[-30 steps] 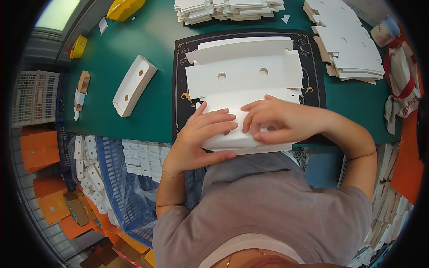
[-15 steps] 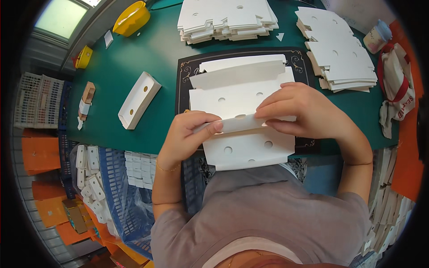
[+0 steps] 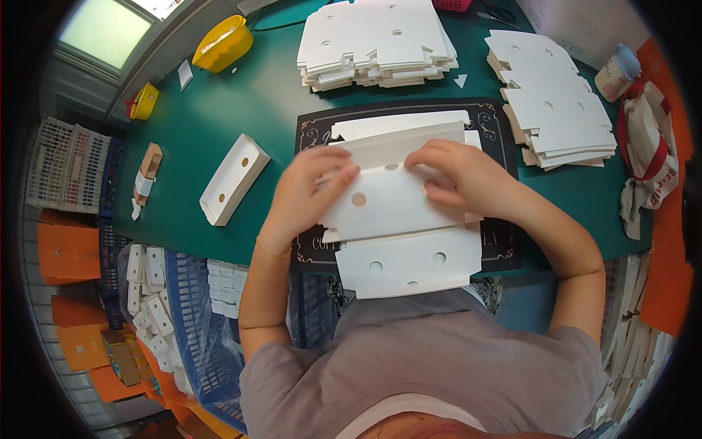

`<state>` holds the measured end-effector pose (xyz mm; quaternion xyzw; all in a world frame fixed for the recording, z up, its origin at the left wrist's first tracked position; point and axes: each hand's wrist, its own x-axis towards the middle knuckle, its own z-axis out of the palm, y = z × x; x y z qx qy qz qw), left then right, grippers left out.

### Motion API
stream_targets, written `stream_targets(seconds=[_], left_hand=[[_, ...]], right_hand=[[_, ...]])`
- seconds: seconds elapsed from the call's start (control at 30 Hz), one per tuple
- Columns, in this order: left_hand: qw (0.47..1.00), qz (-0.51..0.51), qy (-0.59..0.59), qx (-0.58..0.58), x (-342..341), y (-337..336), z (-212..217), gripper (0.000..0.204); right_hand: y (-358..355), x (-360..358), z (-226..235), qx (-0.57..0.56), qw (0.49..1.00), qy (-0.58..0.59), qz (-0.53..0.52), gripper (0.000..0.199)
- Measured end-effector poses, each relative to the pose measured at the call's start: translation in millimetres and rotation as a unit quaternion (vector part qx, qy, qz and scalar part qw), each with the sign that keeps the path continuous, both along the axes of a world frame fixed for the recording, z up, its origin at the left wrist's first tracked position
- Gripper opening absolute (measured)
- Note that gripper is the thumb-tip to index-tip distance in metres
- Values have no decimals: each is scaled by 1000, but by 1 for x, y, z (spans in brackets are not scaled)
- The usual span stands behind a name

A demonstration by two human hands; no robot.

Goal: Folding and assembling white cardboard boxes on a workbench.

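A white die-cut cardboard box blank [image 3: 395, 208] with round holes lies in front of me, its far flap raised along a crease. My left hand [image 3: 311, 186] is at the blank's left side, thumb and fingers apart near the end of that crease; it is slightly blurred. Over the right half is my right hand [image 3: 461, 175], fingertips at the crease beside a hole and thumb apart from them. Under the near edge, another white blank [image 3: 409, 263] with holes sticks out toward my lap. A black patterned mat [image 3: 314, 227] lies beneath.
A folded white tray-shaped box [image 3: 234, 179] stands on the green table at left, near a brown-handled tool [image 3: 148, 175]. Stacks of white blanks [image 3: 373, 44] sit at the back and right [image 3: 559, 102]. A blue crate [image 3: 197, 329] is below left; a cup [image 3: 618, 73] stands far right.
Both hands have moved away from me, from the blank's near strip to its far crease. The near strip they pinched has been let go and lies lower. The camera view has shifted slightly.
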<state>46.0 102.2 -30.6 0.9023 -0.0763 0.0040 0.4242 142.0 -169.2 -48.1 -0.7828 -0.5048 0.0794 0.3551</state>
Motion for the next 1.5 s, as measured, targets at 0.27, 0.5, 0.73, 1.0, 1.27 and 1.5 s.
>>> stream_targets(seconds=[0.27, 0.5, 0.73, 1.0, 1.27, 1.5], left_hand=[[989, 44, -114, -82, 18, 19, 30, 20], [995, -78, -4, 53, 16, -1, -7, 32], [974, -55, -145, 163, 24, -17, -18, 33], [986, -37, -102, 124, 33, -25, -17, 21], [995, 39, 42, -78, 31, -19, -14, 15], [969, 15, 154, -193, 25, -16, -14, 15]], right_hand=[[-17, 3, 40, 24, 992, 120, 43, 42], [-6, 0, 10, -101, 979, 169, 58, 46], [-8, 14, -12, -40, 977, 201, 56, 43], [-4, 1, -9, -77, 996, 23, -25, 30], [2, -8, -4, 28, 959, -247, -134, 20], [2, -7, -5, 28, 977, -172, -119, 20]])
